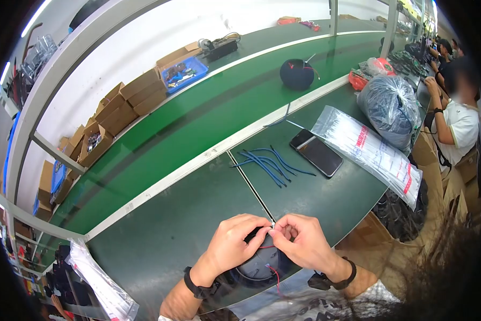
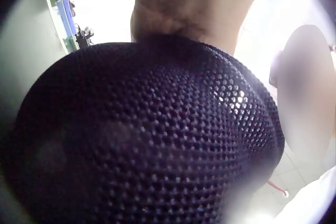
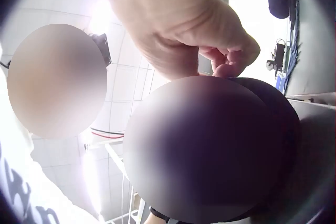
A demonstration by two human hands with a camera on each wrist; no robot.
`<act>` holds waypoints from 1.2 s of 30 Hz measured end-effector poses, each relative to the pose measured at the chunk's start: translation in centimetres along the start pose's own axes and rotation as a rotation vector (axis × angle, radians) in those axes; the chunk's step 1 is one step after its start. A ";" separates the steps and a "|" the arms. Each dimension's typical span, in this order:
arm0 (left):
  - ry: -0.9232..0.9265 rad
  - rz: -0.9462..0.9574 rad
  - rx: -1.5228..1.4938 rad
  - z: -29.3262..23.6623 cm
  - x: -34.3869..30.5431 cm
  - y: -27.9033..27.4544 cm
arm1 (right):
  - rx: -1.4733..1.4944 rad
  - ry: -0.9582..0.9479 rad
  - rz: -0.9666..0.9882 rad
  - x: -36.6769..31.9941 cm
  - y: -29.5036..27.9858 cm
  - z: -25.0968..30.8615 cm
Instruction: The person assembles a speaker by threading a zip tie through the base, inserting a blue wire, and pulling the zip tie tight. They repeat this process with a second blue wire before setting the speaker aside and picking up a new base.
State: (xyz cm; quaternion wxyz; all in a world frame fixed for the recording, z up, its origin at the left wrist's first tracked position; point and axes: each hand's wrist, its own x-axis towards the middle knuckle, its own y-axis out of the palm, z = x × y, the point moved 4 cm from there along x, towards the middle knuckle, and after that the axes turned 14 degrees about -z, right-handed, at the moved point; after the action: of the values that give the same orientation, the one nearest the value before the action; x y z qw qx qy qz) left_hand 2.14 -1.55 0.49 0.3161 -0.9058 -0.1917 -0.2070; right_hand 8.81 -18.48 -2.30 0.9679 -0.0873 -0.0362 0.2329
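Near the front edge of the bench is a dark, round, mesh-covered shell (image 1: 255, 266) with thin red wires (image 1: 275, 275) at its open side. Its woven mesh (image 2: 173, 129) fills most of the left wrist view. At its far rim my left hand (image 1: 235, 242) pinches a small pale piece (image 1: 273, 225) between thumb and forefinger. My right hand (image 1: 307, 243) meets it there, thumb and forefinger pinching the same piece, other fingers curled. The fingers largely hide this piece, and I cannot tell its kind.
Several blue cords (image 1: 270, 163) lie ahead, beside a black phone (image 1: 316, 153) and a plastic bag of white strips (image 1: 366, 147). A similar dark ball (image 1: 297, 75) sits on the green belt (image 1: 197, 120). Cardboard boxes (image 1: 144, 91) line the far side. Another person (image 1: 460, 120) is at right.
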 end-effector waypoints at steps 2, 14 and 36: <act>-0.006 0.013 -0.011 0.0 0.1 -0.1 | -0.075 -0.085 -0.012 -0.1 -0.1 0.2; -0.028 0.037 -0.038 -0.8 0.0 -0.3 | 0.721 0.255 0.308 2.4 2.7 -7.6; 0.022 0.324 0.083 -0.5 -1.2 -0.1 | 1.034 0.176 0.066 3.8 2.0 -7.2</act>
State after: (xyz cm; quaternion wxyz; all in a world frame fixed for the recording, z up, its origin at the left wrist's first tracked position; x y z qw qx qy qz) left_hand 0.98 -2.06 0.25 0.3848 -0.9087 -0.0480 -0.1549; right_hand 12.08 -16.08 -9.67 0.8761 0.3816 0.1675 0.2426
